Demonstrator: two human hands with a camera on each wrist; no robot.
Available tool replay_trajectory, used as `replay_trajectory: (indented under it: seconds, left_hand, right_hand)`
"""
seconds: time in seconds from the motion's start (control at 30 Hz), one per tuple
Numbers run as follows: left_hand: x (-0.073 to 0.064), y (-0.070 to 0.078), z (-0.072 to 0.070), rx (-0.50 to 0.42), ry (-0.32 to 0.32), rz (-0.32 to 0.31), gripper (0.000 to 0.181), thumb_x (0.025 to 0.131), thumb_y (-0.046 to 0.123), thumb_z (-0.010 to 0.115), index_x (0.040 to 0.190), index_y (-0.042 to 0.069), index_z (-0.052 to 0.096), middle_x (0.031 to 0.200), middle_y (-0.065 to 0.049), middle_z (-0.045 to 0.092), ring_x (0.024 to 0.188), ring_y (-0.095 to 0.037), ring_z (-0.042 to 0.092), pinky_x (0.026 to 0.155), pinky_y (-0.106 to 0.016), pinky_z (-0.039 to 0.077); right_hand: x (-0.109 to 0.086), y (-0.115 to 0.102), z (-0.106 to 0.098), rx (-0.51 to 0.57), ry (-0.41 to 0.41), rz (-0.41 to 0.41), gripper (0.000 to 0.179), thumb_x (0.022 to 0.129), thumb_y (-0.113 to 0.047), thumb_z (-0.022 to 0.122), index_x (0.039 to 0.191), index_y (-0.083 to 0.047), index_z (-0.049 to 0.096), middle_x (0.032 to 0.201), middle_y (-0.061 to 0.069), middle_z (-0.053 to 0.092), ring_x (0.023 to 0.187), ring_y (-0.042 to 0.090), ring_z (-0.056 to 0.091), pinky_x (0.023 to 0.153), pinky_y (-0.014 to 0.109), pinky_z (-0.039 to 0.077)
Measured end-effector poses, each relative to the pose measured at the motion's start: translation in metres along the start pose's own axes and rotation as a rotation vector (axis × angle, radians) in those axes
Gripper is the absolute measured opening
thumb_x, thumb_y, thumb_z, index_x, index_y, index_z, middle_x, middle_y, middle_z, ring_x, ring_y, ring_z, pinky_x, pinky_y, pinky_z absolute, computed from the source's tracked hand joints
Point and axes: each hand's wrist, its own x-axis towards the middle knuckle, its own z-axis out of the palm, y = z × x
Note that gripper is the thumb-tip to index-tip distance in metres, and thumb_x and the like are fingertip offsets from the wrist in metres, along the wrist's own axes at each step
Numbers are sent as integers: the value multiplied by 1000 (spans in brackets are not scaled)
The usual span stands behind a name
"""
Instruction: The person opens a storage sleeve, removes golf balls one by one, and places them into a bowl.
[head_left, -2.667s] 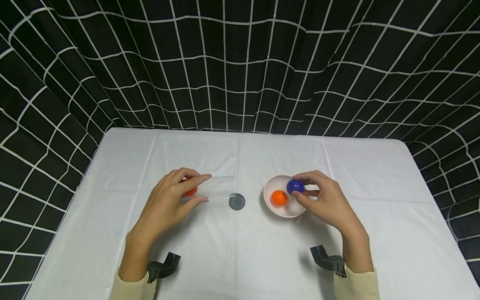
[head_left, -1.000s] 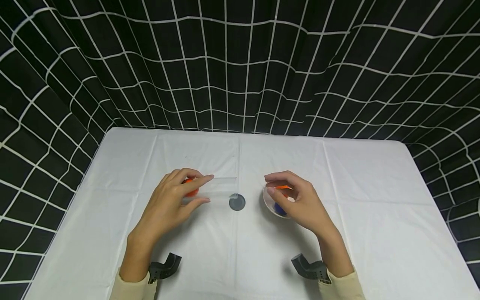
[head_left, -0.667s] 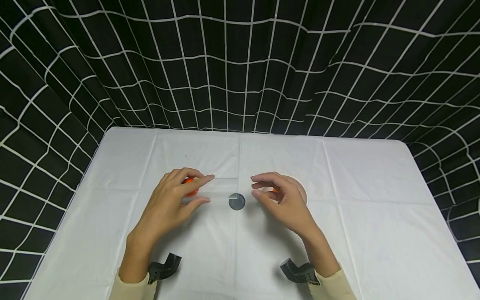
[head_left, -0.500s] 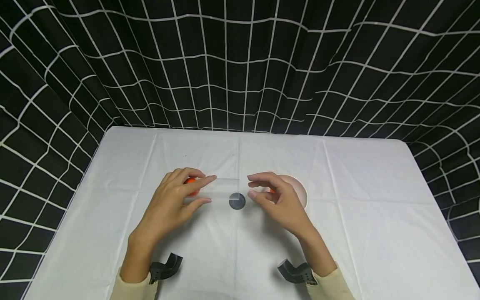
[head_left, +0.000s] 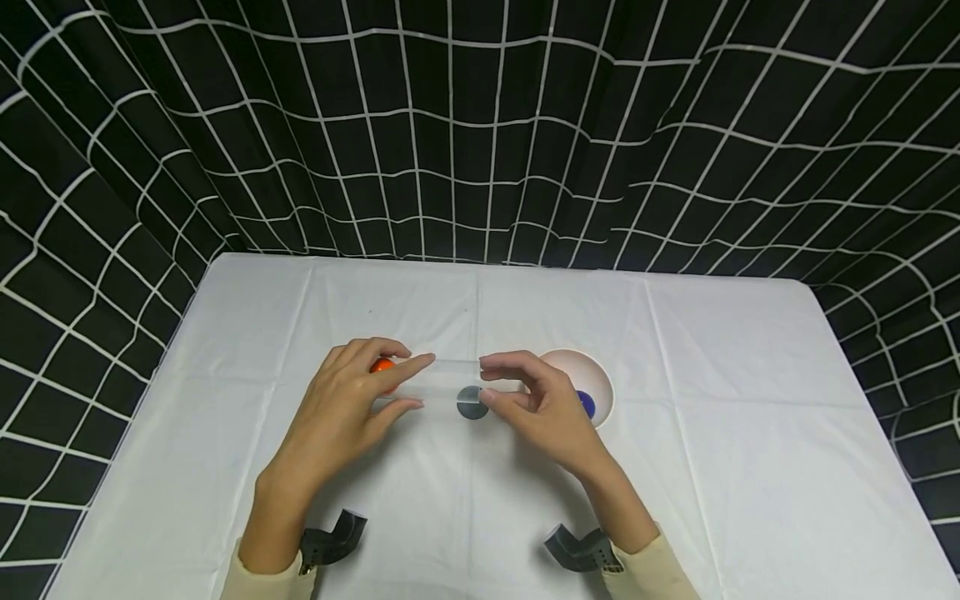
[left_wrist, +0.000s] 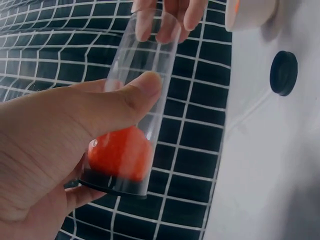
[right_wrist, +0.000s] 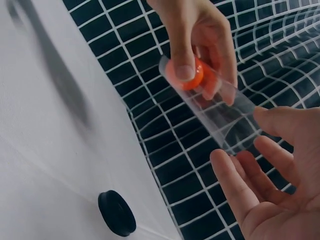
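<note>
My left hand grips a clear plastic tube lying sideways over the table. An orange ball sits in the tube's closed end, partly covered by my fingers; that end has a dark base. At the opposite, open end, my right hand curls its thumb and fingertips round the mouth, holding no ball. Below the open end, a dark round cap lies on the table. A pale bowl behind the right hand holds a blue ball; a bit of orange shows in it in the left wrist view.
A white cloth with fold creases covers the table. Beyond its back edge hangs a black curtain with a white grid, also running along both sides. Each wrist wears a dark camera mount.
The blue ball has left my right hand and lies in the bowl. That hand has moved left to the tube's open end. My left hand has kept its hold, shifting slightly right.
</note>
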Motion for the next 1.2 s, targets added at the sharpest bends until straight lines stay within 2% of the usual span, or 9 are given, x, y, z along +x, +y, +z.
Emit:
replay_trajectory:
  seconds: [0.17, 0.3, 0.47, 0.63, 1.2]
  left_hand:
    - [0, 1, -2, 22, 0, 2, 54, 86, 27, 89, 137, 28, 73, 124, -3, 69, 116, -26, 63, 107, -45, 47]
    - [-1, 2, -4, 38, -5, -8, 54, 86, 26, 89, 137, 28, 73, 125, -3, 69, 117, -27, 62, 107, -45, 47]
    - [-2, 2, -7, 34, -3, -15, 53, 86, 26, 89, 136, 28, 73, 125, -3, 69, 117, -26, 62, 108, -46, 46]
    - [-2, 1, -6, 30, 0, -16, 52, 86, 24, 90, 135, 28, 74, 122, -3, 69, 117, -27, 62, 109, -46, 47]
    - [-1, 0, -5, 39, -20, -32, 53, 86, 27, 89, 136, 30, 73, 127, -1, 68, 122, -28, 62, 111, -47, 46]
  right_hand:
    - [1, 1, 1, -3, 8, 38, 39, 96, -1, 74, 135, 0, 65, 130, 25, 69, 108, 11, 76, 89, 21, 62]
    - [2, 3, 4, 2, 21, 48, 41, 95, -1, 75, 135, 0, 65, 131, 24, 70, 115, 18, 74, 90, 21, 62]
    - [3, 7, 8, 7, 33, 24, 41, 94, 1, 76, 134, 0, 66, 131, 23, 69, 121, 11, 70, 94, 20, 60]
    - [2, 8, 9, 10, 31, 49, 42, 94, -1, 76, 134, -2, 65, 134, 22, 68, 122, 5, 68, 96, 19, 59]
    - [2, 10, 9, -12, 31, 55, 42, 95, -4, 76, 135, -3, 66, 134, 23, 69, 123, 10, 69, 96, 20, 59]
